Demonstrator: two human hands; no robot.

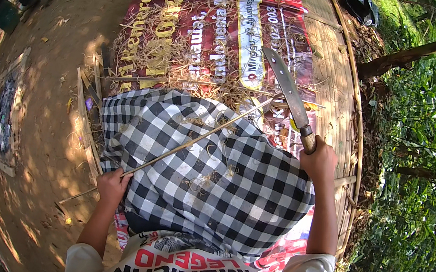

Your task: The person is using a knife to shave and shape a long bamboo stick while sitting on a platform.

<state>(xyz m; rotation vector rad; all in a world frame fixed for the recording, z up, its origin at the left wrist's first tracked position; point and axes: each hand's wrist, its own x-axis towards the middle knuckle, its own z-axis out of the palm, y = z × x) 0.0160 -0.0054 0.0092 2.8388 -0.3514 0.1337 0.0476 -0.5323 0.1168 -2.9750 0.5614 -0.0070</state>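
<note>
My right hand (319,159) is wrapped round the wooden handle of a machete (288,93). Its broad dark blade has small holes and points up and to the left, away from me. In my left hand (112,186) is a long thin bamboo strip (189,143). The strip slants across my lap, its far end close to the blade and its near end sticking out past my left hand. A black-and-white checked cloth (211,184) covers my legs, with a few curled shavings lying on it.
A red printed banner (183,27) strewn with shavings (158,45) lies ahead on a bamboo platform (337,69). Wooden slats (87,119) stand at the left edge. Bare earth (59,87) spreads left; green plants (418,162) and a log (410,58) are at right.
</note>
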